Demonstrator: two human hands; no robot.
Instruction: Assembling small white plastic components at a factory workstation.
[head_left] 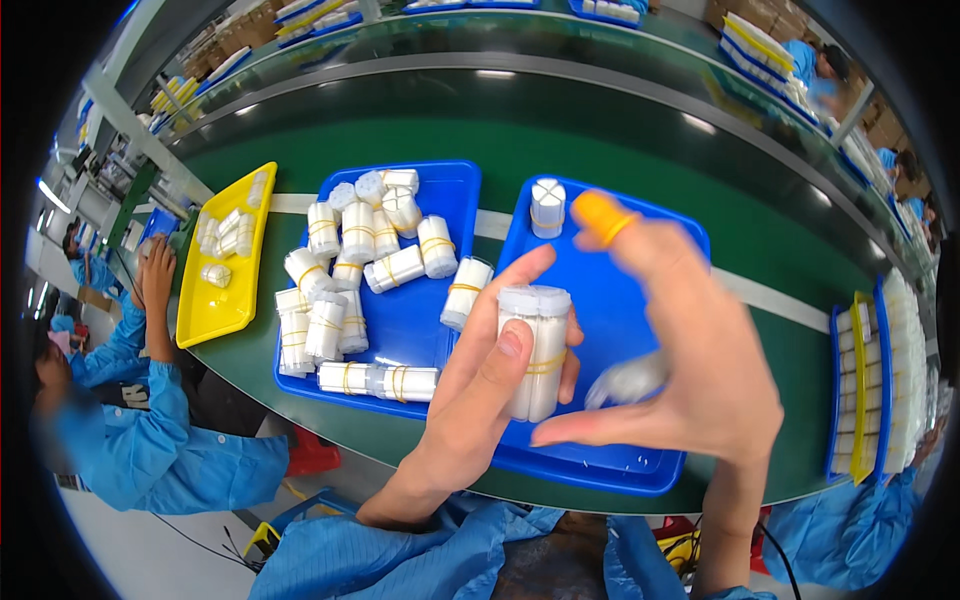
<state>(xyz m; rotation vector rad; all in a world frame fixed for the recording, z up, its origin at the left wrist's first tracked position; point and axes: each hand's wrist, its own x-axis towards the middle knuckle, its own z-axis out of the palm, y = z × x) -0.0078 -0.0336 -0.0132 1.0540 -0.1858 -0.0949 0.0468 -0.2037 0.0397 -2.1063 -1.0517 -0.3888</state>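
Observation:
My left hand is closed around an upright bundle of white tubes with clear caps on top and a yellow rubber band round its middle. Just right of it, my right hand is raised, blurred by motion, its thumb and index finger spread wide apart. A yellow finger cot covers that index fingertip. Under the right palm shows a blurred, clear-and-white object; whether it touches the hand I cannot tell. Both hands are over the right blue tray, where another banded bundle stands at the back left.
The left blue tray bears several banded bundles, standing and lying. A yellow tray with more bundles is farther left, near a co-worker's hands. Stacked trays of white tubes stand at the right edge. A raised conveyor ledge runs behind.

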